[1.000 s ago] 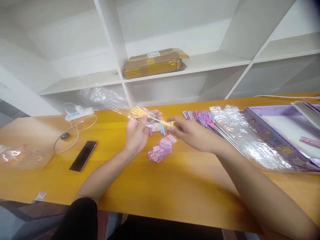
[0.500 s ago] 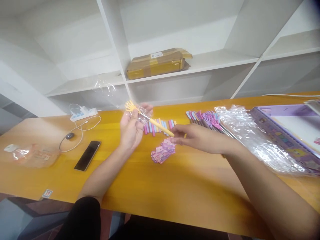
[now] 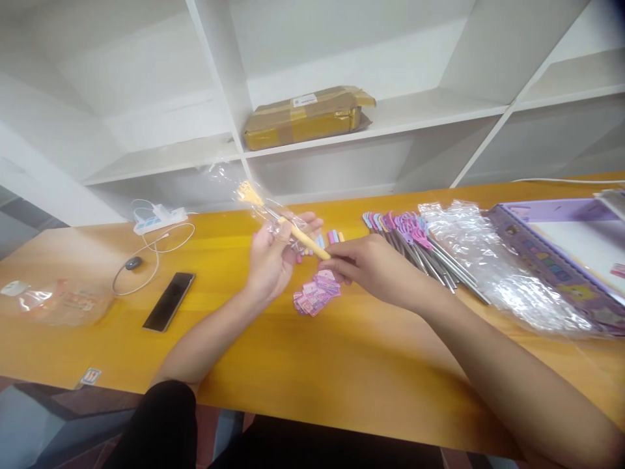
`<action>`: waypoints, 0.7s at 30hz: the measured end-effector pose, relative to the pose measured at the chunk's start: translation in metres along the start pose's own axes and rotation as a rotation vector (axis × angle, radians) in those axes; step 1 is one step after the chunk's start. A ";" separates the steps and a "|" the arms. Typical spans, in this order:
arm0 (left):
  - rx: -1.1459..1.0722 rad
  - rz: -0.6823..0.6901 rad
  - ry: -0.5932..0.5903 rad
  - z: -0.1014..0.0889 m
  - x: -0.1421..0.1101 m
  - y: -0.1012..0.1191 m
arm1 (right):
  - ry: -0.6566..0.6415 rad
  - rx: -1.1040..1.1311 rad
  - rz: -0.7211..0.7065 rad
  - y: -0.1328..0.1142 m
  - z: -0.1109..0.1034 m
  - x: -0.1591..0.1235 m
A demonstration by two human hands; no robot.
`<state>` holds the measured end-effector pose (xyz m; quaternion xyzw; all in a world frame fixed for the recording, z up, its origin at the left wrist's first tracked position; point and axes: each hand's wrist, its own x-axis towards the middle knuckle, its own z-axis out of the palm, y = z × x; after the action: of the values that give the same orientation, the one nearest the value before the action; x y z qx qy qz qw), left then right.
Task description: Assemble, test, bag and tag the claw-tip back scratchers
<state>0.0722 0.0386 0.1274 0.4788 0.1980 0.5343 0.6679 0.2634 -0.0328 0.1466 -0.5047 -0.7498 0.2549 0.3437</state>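
A yellow back scratcher [image 3: 303,237] with a hand-shaped head and a metal shaft slants between my hands. Its head and shaft lie inside a clear plastic bag [image 3: 222,172], whose far end sticks out up and to the left. My left hand [image 3: 272,260] is closed around the bag and the shaft, thumb on top. Fingers of my right hand [image 3: 359,260] pinch the lower end of the yellow handle. Below my hands lies a pile of small pink printed cards [image 3: 316,294]. Coloured handle tubes [image 3: 334,237] lie behind, partly hidden by my hands.
Right of my hands lie several back scratchers [image 3: 415,238] with metal shafts, then a stack of clear bags [image 3: 508,273] and a purple display box [image 3: 561,260]. A phone [image 3: 169,302], a cable [image 3: 156,260] and an orange-tinted bag [image 3: 63,301] are at left. A taped carton [image 3: 307,120] sits on the shelf.
The back scratcher has gone further into the bag. My left hand has slid down from near its head toward the handle, and my right hand has shifted slightly left with the handle end.
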 end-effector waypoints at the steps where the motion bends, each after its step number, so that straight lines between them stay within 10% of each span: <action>1: 0.013 -0.030 -0.017 0.003 -0.004 -0.002 | 0.036 -0.009 0.000 0.000 0.002 0.000; 6: 0.048 -0.087 -0.103 0.012 -0.014 -0.011 | 0.234 -0.009 0.076 0.006 0.009 0.002; 21: -0.027 -0.172 -0.066 0.008 -0.010 -0.010 | 0.286 0.111 0.036 0.014 0.005 0.002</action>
<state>0.0806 0.0267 0.1200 0.4684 0.2090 0.4613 0.7240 0.2674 -0.0261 0.1336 -0.5295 -0.6688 0.2277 0.4695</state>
